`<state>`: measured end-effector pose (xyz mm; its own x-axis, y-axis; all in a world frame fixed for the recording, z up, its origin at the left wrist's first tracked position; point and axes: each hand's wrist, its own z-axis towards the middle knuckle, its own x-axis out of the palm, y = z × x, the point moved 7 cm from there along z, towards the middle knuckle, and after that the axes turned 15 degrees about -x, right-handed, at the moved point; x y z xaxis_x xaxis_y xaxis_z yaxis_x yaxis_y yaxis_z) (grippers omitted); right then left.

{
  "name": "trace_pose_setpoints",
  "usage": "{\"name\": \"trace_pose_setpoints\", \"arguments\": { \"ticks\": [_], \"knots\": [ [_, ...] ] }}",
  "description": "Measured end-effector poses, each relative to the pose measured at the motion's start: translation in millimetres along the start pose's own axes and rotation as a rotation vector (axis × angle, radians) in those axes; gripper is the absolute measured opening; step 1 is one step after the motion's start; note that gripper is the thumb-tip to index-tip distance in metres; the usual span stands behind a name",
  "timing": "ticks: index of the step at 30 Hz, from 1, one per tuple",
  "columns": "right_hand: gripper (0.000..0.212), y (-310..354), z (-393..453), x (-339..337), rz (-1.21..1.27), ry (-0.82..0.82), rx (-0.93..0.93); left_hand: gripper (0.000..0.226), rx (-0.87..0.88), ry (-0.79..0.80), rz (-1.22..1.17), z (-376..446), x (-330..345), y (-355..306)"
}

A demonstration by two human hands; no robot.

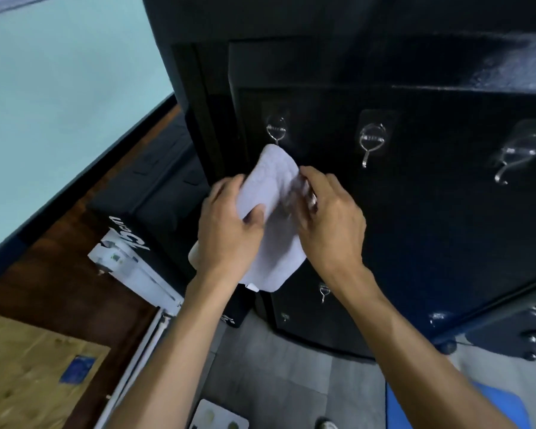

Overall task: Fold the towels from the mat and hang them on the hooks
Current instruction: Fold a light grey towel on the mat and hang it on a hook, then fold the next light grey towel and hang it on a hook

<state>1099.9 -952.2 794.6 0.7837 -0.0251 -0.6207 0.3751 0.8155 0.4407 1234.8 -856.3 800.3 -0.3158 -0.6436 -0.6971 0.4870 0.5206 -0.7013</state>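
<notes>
1. Far left of the black panel (415, 212): pale blue-green wall (59, 88), and lower down a wooden board (28, 373) with a blue patch on it.
2. Just left of the panel's bottom edge: black box (143, 212) with white lettering, white paper-like thing (130, 270) right below it.
3. Left hand (226, 230), in front of the panel's left side: fingers and thumb curled round the white towel (273, 212), gripping its left edge.
4. Towel bunched up against the panel, top corner touching the bottom of the leftmost hook (276, 130). Can't tell if actually caught on it yet.
5. Right hand (328, 218): fingers curled, pinching the towel's right edge, a bit blurry there.
6. Further right on the panel: middle hook (370, 142) and right hook (514, 159), both bare, well apart from the towel.
7. Below the panel: grey tiled floor (279, 366), something blue (464, 407) at the bottom right.
</notes>
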Motion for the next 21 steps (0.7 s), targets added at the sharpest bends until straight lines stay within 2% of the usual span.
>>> {"name": "trace_pose_setpoints", "arguments": {
  "ticks": [2, 3, 5, 7, 10, 12, 14, 17, 21],
  "knots": [
    [0.039, -7.3, -38.7, -2.1, -0.065, 0.015, 0.050, 0.053, 0.129, -0.176, -0.020, -27.7, -15.5, 9.6],
    [0.041, -12.4, -64.0, -2.5, -0.088, 0.024, 0.093, 0.053, 0.200, -0.208, -0.076, -43.9, -20.0, 14.6],
    [0.041, -19.6, -120.5, -0.9, -0.111, 0.046, 0.198, 0.049, 0.291, -0.149, -0.193, -72.0, -18.4, 29.5],
    [0.043, -21.3, -186.4, 5.3, -0.113, 0.107, 0.309, 0.048, 0.312, -0.009, -0.256, -98.3, -1.8, 50.3],
    [0.046, -11.2, -280.4, 10.9, -0.081, 0.233, 0.465, 0.054, 0.261, 0.303, -0.278, -138.8, 33.2, 76.2],
    [0.047, -0.4, -334.2, 6.3, -0.057, 0.307, 0.593, 0.060, 0.248, 0.520, -0.262, -170.1, 54.7, 81.8],
    [0.050, 10.0, -375.4, -4.7, -0.036, 0.337, 0.705, 0.064, 0.271, 0.669, -0.225, -197.5, 72.6, 75.6],
    [0.055, 18.0, -414.5, -36.4, -0.007, 0.300, 0.832, 0.066, 0.338, 0.821, -0.205, -233.0, 97.8, 39.8],
    [0.083, 15.0, -479.1, -105.4, -0.051, 0.204, 1.005, 0.067, 0.502, 1.002, -0.173, -314.7, 141.8, -38.4]
  ]
}}
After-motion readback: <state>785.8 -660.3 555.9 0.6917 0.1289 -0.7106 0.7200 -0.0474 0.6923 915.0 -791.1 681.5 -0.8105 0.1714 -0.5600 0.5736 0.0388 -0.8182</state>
